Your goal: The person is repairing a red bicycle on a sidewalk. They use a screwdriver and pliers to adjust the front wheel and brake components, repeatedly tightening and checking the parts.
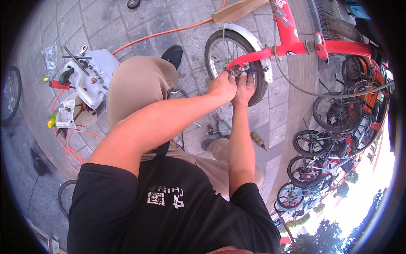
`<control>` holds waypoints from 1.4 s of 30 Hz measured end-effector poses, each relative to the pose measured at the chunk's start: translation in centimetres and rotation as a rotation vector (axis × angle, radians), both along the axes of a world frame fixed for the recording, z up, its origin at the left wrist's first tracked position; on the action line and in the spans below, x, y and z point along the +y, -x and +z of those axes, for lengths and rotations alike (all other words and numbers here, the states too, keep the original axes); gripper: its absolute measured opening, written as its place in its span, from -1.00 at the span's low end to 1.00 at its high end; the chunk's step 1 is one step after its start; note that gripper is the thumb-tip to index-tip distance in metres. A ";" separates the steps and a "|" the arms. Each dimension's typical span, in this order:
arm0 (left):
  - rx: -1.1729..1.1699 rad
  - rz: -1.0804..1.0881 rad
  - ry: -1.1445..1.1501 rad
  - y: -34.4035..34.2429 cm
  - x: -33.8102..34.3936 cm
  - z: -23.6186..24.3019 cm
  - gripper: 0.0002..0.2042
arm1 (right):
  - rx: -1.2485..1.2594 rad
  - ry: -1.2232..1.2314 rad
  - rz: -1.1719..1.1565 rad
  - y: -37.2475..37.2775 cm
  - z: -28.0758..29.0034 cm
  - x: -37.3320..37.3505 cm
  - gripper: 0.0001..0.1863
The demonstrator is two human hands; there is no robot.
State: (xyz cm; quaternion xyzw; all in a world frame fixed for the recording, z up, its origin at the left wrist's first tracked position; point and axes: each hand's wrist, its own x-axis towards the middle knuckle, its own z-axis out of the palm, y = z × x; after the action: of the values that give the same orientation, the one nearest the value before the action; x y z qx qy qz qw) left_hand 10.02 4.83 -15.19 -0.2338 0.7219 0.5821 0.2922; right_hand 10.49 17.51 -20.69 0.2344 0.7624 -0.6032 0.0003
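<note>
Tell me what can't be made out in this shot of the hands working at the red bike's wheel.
- Head view: the part at the wheel hub is covered by the left hand and right hand.
- Whether either hand holds a tool: fingers curl over it, too small.
- The red frame is cut off by the top rim.
- Small parts on the white tray: too tiny to name.
- Parked bikes: bent and blurred by the fisheye edge.

The paved ground (198,38) holds a white tool tray (91,78); an orange hose (169,31) runs just beside the tray.
</note>
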 end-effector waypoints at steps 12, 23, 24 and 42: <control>0.021 -0.006 -0.014 0.5 -0.2 0.4 -0.61 | 0.003 0.170 0.006 -0.2 -0.9 0.6 -0.82; 0.057 0.014 0.064 0.2 -0.8 -0.1 -0.63 | 0.074 -0.078 0.034 0.1 0.8 -0.3 -0.75; 0.091 -0.036 0.045 0.8 -1.5 1.3 -0.63 | 0.069 -0.138 0.026 0.1 1.4 -0.1 -0.74; 0.792 -0.071 0.087 2.5 0.1 -7.9 -0.21 | -0.197 -0.441 0.287 5.8 13.8 4.0 -0.40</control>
State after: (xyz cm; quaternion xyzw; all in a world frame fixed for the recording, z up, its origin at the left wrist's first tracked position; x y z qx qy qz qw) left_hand 7.49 4.98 -23.09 0.0216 0.8104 0.5855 0.0009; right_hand 4.73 21.48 -6.91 0.1758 0.8968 -0.3911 0.1088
